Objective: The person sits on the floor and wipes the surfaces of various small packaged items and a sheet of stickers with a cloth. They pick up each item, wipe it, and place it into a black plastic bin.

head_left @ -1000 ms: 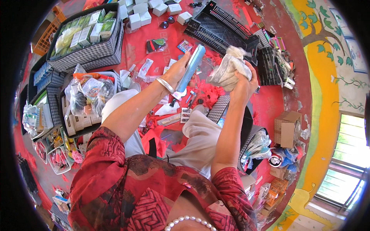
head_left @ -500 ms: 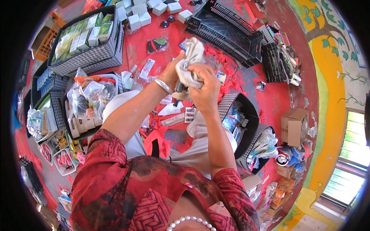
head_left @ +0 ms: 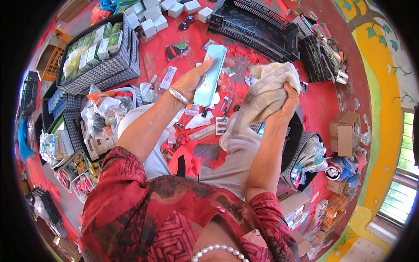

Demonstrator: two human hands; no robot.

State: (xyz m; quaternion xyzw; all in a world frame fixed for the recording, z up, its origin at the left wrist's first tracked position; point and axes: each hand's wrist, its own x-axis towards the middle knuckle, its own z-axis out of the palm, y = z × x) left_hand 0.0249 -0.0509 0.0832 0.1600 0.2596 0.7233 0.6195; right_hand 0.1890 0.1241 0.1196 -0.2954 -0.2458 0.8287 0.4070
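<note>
my left hand (head_left: 188, 84) is clamped around a long, light-blue, round-cornered case (head_left: 209, 83) above the littered red floor sheet (head_left: 153, 56), while to its right my right hand (head_left: 286, 106) grips a bunched, beige, fabric cloth (head_left: 267, 89), both nearer me than the black slatted plastic crate (head_left: 253, 36) at far right.

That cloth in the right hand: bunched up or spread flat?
Bunched up: the pale cloth shows loose, overlapping folds where the right hand grips it.
</note>
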